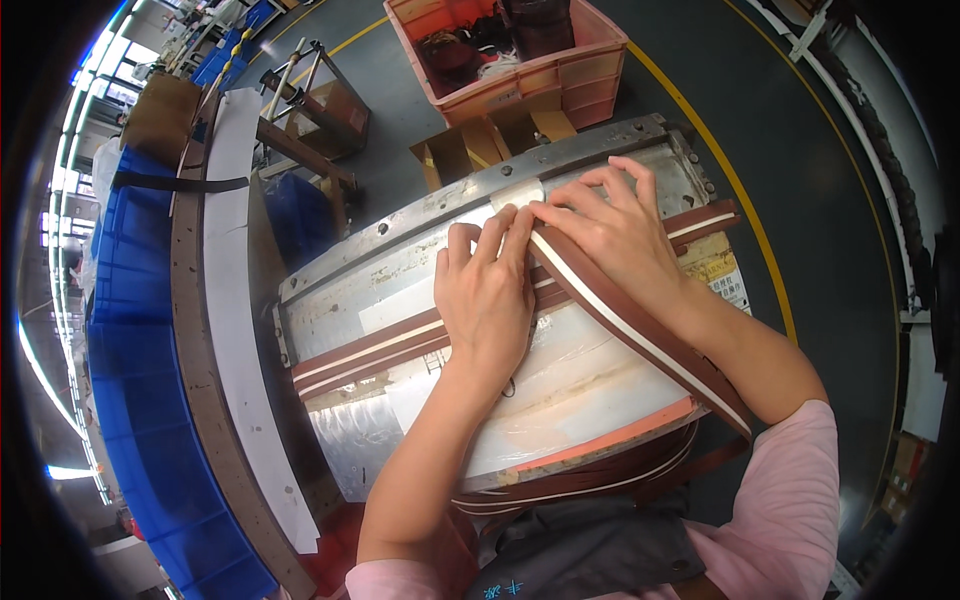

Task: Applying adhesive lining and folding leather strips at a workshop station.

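Observation:
A long brown strip with a white stripe (610, 297) slants from the middle of the metal worktop down to the right, under my right forearm. At its upper end my left hand (490, 295) and my right hand (620, 230) meet, fingertips together. Both seem to pinch that end, though the exact grip is partly hidden. The other fingers of my right hand are raised and spread. More brown and white banding (365, 352) lies straight across the worktop, passing beneath my hands. Further loops of the strip (590, 490) hang below the worktop's near edge, against my dark apron.
The metal worktop (330, 305) has a raised bolted rail (440, 200) along its far side. Beyond stand open cardboard boxes (460, 155) and a pink crate (510, 100) with dark material inside. Blue bins (135, 400) and a long white board (240, 350) line the left.

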{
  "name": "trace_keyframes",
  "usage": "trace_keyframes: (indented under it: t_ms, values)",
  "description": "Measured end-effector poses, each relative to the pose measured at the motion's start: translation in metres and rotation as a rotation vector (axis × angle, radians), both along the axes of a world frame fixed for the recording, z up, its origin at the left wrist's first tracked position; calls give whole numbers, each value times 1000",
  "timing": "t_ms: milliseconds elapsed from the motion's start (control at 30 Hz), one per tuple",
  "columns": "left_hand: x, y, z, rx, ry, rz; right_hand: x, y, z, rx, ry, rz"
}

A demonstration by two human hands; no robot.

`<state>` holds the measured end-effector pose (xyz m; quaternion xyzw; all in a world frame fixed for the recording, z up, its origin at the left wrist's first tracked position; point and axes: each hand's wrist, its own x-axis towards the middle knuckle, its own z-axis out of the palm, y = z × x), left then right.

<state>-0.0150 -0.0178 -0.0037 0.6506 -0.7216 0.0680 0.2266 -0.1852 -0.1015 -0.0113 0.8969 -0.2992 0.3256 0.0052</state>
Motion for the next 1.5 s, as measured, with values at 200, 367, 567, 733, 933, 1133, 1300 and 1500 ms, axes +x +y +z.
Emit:
trace_keyframes:
  t_ms: [200,367,567,733,933,1133,1300,1500]
  values:
    - [3,0,0,16,24,-23,1,2,5,5,-42,25]
    - [3,2,3,70,30,-5,1,2,7,31,-24,42]
    - [1,1,1,60,13,-5,-3,3,5,27,-26,31]
    - [1,2,1,38,-4,-17,-5,4,5,21,27,9]
    - [0,2,5,56,-11,-21,-6,3,7,-24,11,30]
    - [2,2,2,0,1,-62,-6,2,11,133,-123,-43]
    - [0,11,11,-65,64,-152,-6,-3,20,499,-221,-147]
    - [-10,28,24,-195,260,-203,-9,-2,30,1122,-508,121]
